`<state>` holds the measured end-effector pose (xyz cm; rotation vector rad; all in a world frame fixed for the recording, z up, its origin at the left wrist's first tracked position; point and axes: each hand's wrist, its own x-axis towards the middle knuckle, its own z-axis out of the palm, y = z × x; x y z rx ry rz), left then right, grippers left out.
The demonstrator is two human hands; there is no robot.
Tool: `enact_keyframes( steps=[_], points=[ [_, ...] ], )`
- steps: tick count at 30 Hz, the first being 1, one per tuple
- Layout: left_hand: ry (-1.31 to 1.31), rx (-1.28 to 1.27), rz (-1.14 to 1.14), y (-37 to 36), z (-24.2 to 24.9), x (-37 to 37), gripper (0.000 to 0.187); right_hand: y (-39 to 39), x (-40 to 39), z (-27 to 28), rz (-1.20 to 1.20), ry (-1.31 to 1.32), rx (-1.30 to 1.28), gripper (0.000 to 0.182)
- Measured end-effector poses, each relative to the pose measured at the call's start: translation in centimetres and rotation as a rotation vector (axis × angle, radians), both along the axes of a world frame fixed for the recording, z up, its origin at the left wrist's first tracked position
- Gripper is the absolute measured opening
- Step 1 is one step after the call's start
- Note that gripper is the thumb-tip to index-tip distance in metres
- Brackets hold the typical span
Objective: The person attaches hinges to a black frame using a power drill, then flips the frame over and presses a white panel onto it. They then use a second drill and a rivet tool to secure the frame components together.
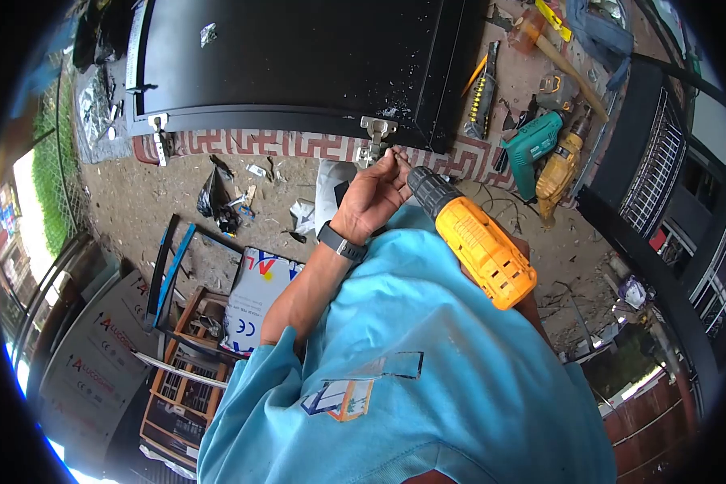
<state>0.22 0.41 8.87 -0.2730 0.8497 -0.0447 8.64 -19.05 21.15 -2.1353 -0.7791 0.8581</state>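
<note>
A black framed panel [282,56] lies on a patterned red mat, with one metal hinge [160,137] at its left and another hinge [375,137] near its right corner. My left hand [373,194], with a dark watch on the wrist, is just below the right hinge, its fingertips pinched beside it; what they hold is too small to name. A yellow cordless drill [480,250] points up and left toward these fingertips. My right hand [518,246] is wrapped round the drill's grip, mostly hidden beneath the drill body.
At the right lie a green power tool [531,153], a worn yellow drill [562,173], a mallet [569,64] and a black-and-yellow tool [481,97]. Wooden frames [173,379] and printed sheets [89,355] stand lower left. Scraps litter the ground.
</note>
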Motion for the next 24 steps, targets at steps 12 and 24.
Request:
enact_keyframes(
  steps=[12, 24],
  points=[
    [0.060, -0.067, 0.185, -1.5, -5.6, 2.7, 0.018, 3.9, 2.5, -1.7, 0.133, -0.030, -0.157, 0.067],
    [0.148, -0.082, 0.197, -1.2, -5.8, 3.4, 0.017, 5.4, 4.7, -2.1, 0.113, 0.132, -0.238, 0.071]
  ],
)
